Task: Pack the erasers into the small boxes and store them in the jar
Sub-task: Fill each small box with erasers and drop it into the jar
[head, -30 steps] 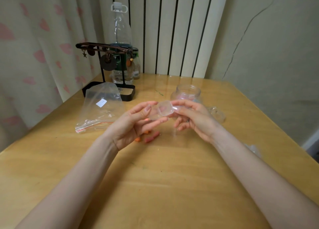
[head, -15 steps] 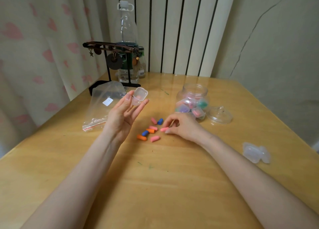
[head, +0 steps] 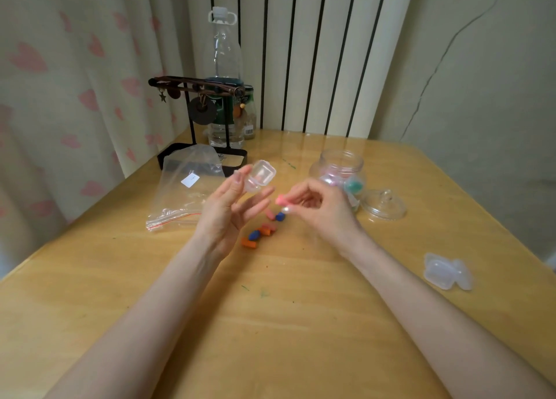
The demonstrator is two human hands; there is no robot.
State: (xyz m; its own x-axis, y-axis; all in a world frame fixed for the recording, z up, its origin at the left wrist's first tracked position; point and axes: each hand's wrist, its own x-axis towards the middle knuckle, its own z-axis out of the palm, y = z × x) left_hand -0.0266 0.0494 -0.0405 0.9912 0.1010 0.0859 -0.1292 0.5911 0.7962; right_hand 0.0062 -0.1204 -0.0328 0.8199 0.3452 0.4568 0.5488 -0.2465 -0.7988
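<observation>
Pink eraser (head: 280, 200) pinched in right hand (head: 319, 209), heading for the box.
Left hand (head: 224, 209) props small clear plastic box (head: 259, 176) at fingertips w/ lid open, fingers clamped on it, mouth toward the other hand so the eraser can drop in. Loose orange, blue & pink erasers (head: 262, 231) wait on yellow wooden table (head: 270, 323); glass jar (head: 340, 173) stands open behind, its lid (head: 383, 207) beside it.

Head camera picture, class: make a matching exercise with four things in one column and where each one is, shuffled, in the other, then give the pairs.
Things
1. open small box
2. pink eraser
3. jar lid
4. plastic bag

Places
A. on the table right of the jar
B. pinched in the right hand
C. flat on the table, left of the hands
D. held up in the left hand

Pairs: 1-D, 2-B, 3-A, 4-C
</observation>
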